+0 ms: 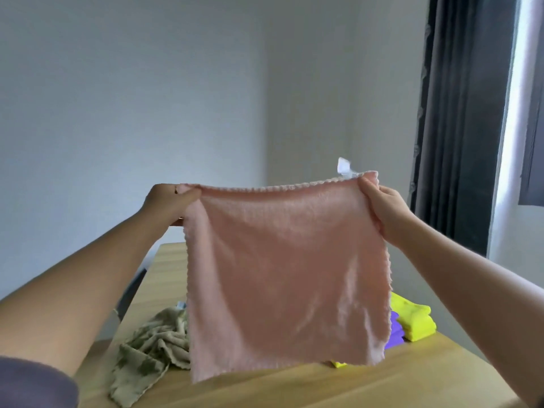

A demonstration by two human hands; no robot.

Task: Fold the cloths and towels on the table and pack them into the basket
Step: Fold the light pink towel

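The left hand (pixel 169 201) and right hand (pixel 382 207) each pinched a top corner of the pink cloth (pixel 285 260), stretched level between them. It hung flat above the table (pixel 397 378), equally near both; no basket showed

Pink cloth (pixel 282 260) hanging spread above table; beige cloth (pixel 150 343) crumpled.

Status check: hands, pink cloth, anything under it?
Left hand and right hand each pinch a top corner. Pink cloth hangs spread, unfolded, above the table. Crumpled beige cloth lies beneath, left; yellow cloths and purple cloth behind. Basket not seen.
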